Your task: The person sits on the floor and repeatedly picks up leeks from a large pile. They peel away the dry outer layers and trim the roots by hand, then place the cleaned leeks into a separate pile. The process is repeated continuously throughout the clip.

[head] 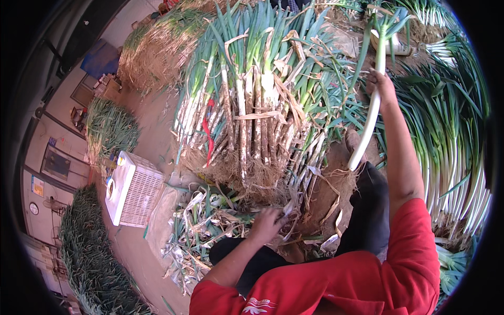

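My right hand [381, 86] grips a peeled Welsh onion [369, 126] by its upper stem. Its white shank and roots hang downward, and its green leaves rise above my fist. Over the pile of stripped leaves [201, 228], my left hand [268, 223] is blurred. A pale strip of peel [290, 206] shows by its fingertips; whether the fingers hold it is unclear. In front of me lies a large stack of unpeeled Welsh onions [252, 114], soil on their shanks and roots towards me. A red tie [208, 136] hangs on its left part.
Peeled Welsh onions [449, 157] lie in a heap on the right. A white plastic crate [138, 193] stands on the floor at left. More onion heaps [92, 252] line the left side and the back [157, 55]. A wall clock [34, 208] hangs at far left.
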